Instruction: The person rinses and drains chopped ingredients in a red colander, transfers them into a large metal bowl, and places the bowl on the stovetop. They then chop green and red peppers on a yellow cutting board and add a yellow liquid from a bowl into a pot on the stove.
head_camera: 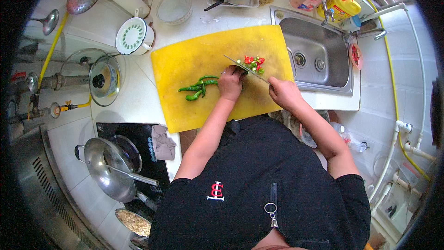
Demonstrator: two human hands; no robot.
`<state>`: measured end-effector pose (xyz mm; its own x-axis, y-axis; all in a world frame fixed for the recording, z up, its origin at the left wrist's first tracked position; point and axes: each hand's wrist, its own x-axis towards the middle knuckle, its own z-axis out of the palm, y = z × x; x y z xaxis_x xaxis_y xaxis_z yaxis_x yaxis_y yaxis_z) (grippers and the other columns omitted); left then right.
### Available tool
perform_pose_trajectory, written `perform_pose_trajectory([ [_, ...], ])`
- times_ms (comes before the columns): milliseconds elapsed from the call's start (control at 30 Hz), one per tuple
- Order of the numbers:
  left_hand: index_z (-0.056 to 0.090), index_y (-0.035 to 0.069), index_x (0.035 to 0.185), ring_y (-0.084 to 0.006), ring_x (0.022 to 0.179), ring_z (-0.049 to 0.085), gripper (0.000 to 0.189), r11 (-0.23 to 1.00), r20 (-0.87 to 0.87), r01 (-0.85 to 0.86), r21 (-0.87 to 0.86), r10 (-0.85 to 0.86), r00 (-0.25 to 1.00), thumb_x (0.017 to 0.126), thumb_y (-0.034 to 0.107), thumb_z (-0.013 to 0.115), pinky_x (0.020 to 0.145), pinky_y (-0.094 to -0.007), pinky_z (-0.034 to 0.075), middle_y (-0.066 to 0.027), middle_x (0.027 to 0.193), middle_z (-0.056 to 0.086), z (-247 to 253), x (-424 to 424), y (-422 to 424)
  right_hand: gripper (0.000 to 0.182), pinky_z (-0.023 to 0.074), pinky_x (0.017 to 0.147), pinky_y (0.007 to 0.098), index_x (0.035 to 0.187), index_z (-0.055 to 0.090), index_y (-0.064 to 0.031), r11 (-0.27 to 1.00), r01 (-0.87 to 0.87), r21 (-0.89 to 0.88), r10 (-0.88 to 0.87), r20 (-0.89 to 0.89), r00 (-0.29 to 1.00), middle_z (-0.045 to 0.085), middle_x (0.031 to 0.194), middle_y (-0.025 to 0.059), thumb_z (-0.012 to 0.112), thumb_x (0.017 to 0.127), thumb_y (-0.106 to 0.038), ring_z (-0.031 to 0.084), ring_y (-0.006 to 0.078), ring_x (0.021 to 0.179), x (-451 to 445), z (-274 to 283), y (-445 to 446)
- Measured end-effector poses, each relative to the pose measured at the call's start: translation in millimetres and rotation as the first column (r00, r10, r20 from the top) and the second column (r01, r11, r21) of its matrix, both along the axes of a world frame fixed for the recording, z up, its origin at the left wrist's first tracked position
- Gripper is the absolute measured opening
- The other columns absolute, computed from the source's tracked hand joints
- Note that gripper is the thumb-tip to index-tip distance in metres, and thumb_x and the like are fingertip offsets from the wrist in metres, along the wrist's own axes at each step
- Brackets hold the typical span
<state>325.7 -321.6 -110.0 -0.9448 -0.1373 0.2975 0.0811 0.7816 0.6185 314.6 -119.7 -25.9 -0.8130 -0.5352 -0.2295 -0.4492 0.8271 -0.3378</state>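
Note:
My right hand (285,93) is closed around the handle of a kitchen knife (247,69), whose blade points up and to the left. Close against the blade, my left hand (231,81) bends its fingers over a green chili that they mostly hide. Cut pieces of red and green chili (254,63) lie just beyond the blade. Several whole green chilies (199,86) rest to the left of my left hand. All of this is on a large yellow cutting board (194,50).
A steel sink (312,52) adjoins the board's right side. An enamel mug (147,41) and a glass bowl (174,8) stand behind it. At lower left, a steel wok (107,170) sits on the gas stove (142,135), beside a grey cloth (163,142).

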Motion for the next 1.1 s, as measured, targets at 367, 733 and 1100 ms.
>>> perform_pose_trajectory([
  [367, 0.070, 0.015, 0.083, -0.0275, 0.076, 0.062, 0.013, 0.993, -0.006, 0.000, -0.119, 0.000, 1.000, 0.069, 0.016, 0.069, 0.065, -0.0389, 0.050, -0.0059, 0.088, 0.064, -27.8, 1.1, -0.2, 0.016, 0.0475, 0.060, 0.0534, 0.091, 0.049, -0.0055, 0.999, 0.021, 0.027, -0.021, 0.007, 1.000, 0.061, 0.068, 0.0212, 0.052, 0.083, -0.019, 0.061, 0.0417, 0.065, -3.7, -10.8, -10.8],
  [733, 0.069, 0.014, 0.078, -0.0270, 0.076, 0.062, 0.011, 0.997, -0.010, 0.028, -0.069, -0.029, 1.000, 0.068, 0.015, 0.070, 0.063, -0.0383, 0.051, -0.0054, 0.085, 0.064, -31.4, 3.6, 0.1, 0.015, 0.0475, 0.061, 0.0534, 0.089, 0.049, -0.0050, 0.998, 0.034, 0.044, -0.035, 0.027, 0.999, 0.061, 0.069, 0.0210, 0.051, 0.083, -0.018, 0.060, 0.0419, 0.067, -2.2, -12.8, -13.5],
  [1100, 0.067, 0.014, 0.075, -0.0269, 0.075, 0.061, 0.009, 0.998, -0.052, 0.059, -0.038, -0.061, 0.997, 0.067, 0.015, 0.070, 0.062, -0.0387, 0.050, -0.0049, 0.083, 0.063, -30.3, 4.4, -1.9, 0.015, 0.0478, 0.062, 0.0537, 0.090, 0.050, -0.0055, 0.998, 0.056, 0.027, -0.058, 0.048, 0.997, 0.061, 0.069, 0.0214, 0.051, 0.082, -0.018, 0.061, 0.0424, 0.068, -0.2, -16.9, -11.1],
])
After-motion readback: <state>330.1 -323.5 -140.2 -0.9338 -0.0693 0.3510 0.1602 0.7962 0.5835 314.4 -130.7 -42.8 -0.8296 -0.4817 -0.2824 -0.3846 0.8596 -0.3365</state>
